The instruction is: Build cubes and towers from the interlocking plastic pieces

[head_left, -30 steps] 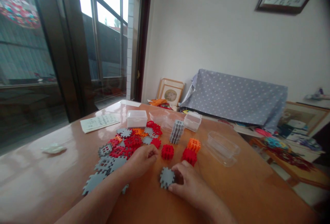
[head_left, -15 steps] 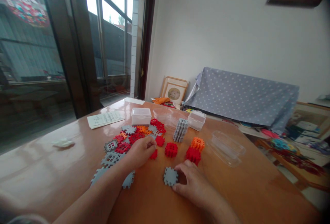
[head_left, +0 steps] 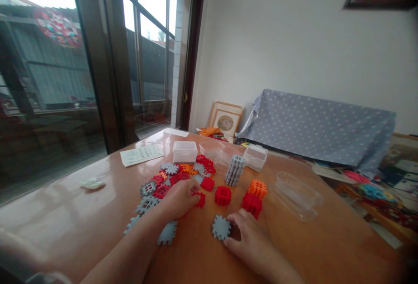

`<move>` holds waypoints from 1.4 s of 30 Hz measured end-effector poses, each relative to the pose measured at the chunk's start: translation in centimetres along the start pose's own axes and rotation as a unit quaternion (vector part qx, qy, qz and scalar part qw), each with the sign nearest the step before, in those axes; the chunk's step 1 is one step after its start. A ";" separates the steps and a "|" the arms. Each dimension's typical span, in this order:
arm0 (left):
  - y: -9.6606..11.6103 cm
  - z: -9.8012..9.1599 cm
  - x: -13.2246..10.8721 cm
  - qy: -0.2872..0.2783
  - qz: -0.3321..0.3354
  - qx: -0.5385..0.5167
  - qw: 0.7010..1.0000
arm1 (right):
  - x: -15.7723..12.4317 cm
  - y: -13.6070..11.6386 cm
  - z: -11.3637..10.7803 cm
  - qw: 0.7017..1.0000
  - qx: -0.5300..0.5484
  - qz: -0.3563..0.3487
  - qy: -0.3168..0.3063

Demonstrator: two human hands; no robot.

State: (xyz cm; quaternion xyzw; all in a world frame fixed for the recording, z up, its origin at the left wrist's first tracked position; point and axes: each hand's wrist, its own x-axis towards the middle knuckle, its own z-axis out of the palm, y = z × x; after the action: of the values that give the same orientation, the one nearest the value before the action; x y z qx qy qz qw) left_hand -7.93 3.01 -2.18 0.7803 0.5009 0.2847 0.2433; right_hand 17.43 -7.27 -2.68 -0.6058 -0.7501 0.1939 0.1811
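My left hand point(head_left: 183, 197) is over the right side of a pile of plastic interlocking tiles. Its thumb and finger are closed together at the edge of a small red tile point(head_left: 200, 200). My right hand point(head_left: 250, 238) rests low on the table, thumb and forefinger curved around the right edge of a grey toothed tile point(head_left: 221, 227). Just beyond it stand a red tile stack point(head_left: 252, 204) and an orange stack point(head_left: 257, 188). Another red stack point(head_left: 223, 195) and a tall, leaning grey stack point(head_left: 234, 170) are farther back. Part of the pile is hidden behind my left forearm.
Loose grey tiles point(head_left: 167, 232) lie by my left forearm. Lidded clear boxes point(head_left: 184, 151) stand behind the pile, and a clear plastic tray point(head_left: 297, 194) lies on the right. A written paper pad point(head_left: 142, 155) and crumpled tissue point(head_left: 92, 184) are on the left.
The whole view has shifted slightly, so everything appears a little lower and farther right. More of the red tile shows at my left fingertips. My right hand stays at the grey tile.
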 end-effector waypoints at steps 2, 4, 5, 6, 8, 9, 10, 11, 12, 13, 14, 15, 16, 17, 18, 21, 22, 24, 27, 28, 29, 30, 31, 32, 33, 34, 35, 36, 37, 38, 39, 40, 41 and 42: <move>0.3 0.1 -0.3 -0.014 0.022 0.078 0.997 | 0.1 0.0 0.0 1.000 0.000 0.001 0.004; 0.5 0.3 -0.5 -0.022 0.039 0.138 0.989 | 0.0 -0.1 0.1 1.000 0.003 -0.001 0.012; 0.6 0.4 -0.6 -0.025 0.041 0.158 0.986 | 0.0 -0.1 0.2 1.000 0.005 -0.002 0.017; 0.7 0.5 -0.7 -0.028 0.040 0.171 0.984 | 0.0 -0.1 0.2 1.000 0.006 -0.005 0.021; 0.7 0.6 -0.7 -0.033 0.033 0.187 0.981 | -0.1 -0.2 0.2 1.000 0.005 -0.008 0.028; 0.8 0.7 -0.7 -0.034 0.029 0.191 0.981 | -0.2 -0.2 0.1 1.000 0.005 -0.007 0.030; 0.8 0.7 -0.7 -0.035 0.027 0.193 0.980 | -0.2 -0.3 0.1 1.000 0.004 -0.006 0.030; 0.8 0.7 -0.7 -0.036 0.028 0.194 0.980 | -0.2 -0.4 0.1 0.999 0.005 -0.004 0.031; 0.8 0.7 -0.7 -0.036 0.030 0.195 0.980 | -0.2 -0.6 0.0 0.999 0.006 -0.002 0.032; 0.8 0.6 -0.7 -0.035 0.034 0.197 0.979 | -0.1 -0.7 0.0 0.999 0.006 0.000 0.032; 0.9 0.6 -0.7 -0.033 0.037 0.200 0.979 | -0.1 -0.7 0.0 0.999 0.007 0.002 0.033; 0.9 0.5 -0.7 -0.032 0.041 0.203 0.978 | -0.1 -0.8 0.0 0.999 0.007 0.003 0.034; 1.0 0.5 -0.6 -0.031 0.044 0.206 0.977 | 0.0 -0.7 0.1 0.999 0.007 0.005 0.035; 1.0 0.5 -0.6 -0.031 0.046 0.210 0.976 | -0.1 -0.7 0.1 0.999 0.007 0.006 0.035; 1.0 0.5 -0.6 -0.029 0.047 0.213 0.976 | -0.1 -0.5 0.2 0.999 0.009 0.007 0.033; 0.9 0.5 -0.2 -0.010 0.050 0.214 0.976 | -0.2 -0.1 0.4 0.999 0.023 0.007 0.028; 0.8 0.5 -0.1 0.003 0.047 0.208 0.977 | -0.2 0.0 0.4 0.999 0.032 0.008 0.029; 0.6 0.4 0.3 0.039 0.036 0.174 0.983 | -0.1 0.1 0.3 0.998 0.053 0.010 0.041; 1.0 0.4 0.5 0.093 0.017 0.038 0.995 | 0.4 0.0 0.1 0.993 0.076 0.018 0.085; 1.2 0.4 0.5 0.095 0.009 -0.036 0.995 | 0.6 -0.1 0.1 0.991 0.082 0.018 0.105; 1.6 0.5 0.5 0.085 -0.002 -0.117 0.989 | 0.7 -0.1 0.1 0.988 0.088 0.014 0.125; 1.9 0.7 0.4 0.065 -0.018 -0.200 0.977 | 0.8 -0.2 0.1 0.985 0.095 0.009 0.145; 2.3 1.0 0.2 0.040 -0.036 -0.278 0.959 | 0.9 -0.3 0.3 0.981 0.103 0.003 0.164; 2.7 1.4 0.1 0.015 -0.054 -0.341 0.938 | 0.9 -0.3 0.4 0.977 0.111 -0.002 0.181; 3.0 1.7 -0.1 -0.007 -0.071 -0.388 0.919 | 0.9 -0.4 0.6 0.974 0.117 -0.007 0.195; 3.3 2.1 -0.2 -0.028 -0.084 -0.418 0.904 | 0.9 -0.4 0.8 0.971 0.121 -0.011 0.205; 3.5 2.4 -0.3 -0.046 -0.093 -0.437 0.894 | 0.9 -0.4 0.9 0.969 0.122 -0.015 0.212; 3.7 2.7 -0.4 -0.062 -0.096 -0.448 0.887 | 0.8 -0.5 1.0 0.968 0.120 -0.018 0.218; 3.8 3.0 -0.5 -0.073 -0.097 -0.453 0.883 | 0.8 -0.5 1.0 0.968 0.118 -0.020 0.223; 3.9 3.2 -0.5 -0.082 -0.096 -0.456 0.881 | 0.8 -0.6 1.0 0.967 0.114 -0.023 0.228; 4.0 3.3 -0.6 -0.088 -0.097 -0.459 0.879 | 0.8 -0.6 0.9 0.966 0.111 -0.025 0.233; 4.1 3.4 -0.6 -0.092 -0.098 -0.464 0.876 | 0.9 -0.7 0.7 0.965 0.107 -0.028 0.236; 4.1 3.5 -0.6 -0.096 -0.098 -0.469 0.872 | 0.9 -0.7 0.6 0.965 0.104 -0.031 0.238; 4.1 3.6 -0.6 -0.103 -0.099 -0.473 0.870 | 0.9 -0.8 0.4 0.965 0.102 -0.035 0.240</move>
State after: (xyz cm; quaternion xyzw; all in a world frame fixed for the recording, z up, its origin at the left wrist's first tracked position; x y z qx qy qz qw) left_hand -3.02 0.54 -2.18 0.5433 0.3528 0.3804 0.6601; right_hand 16.39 -6.54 -2.64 -0.5862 -0.6818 0.1121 0.4230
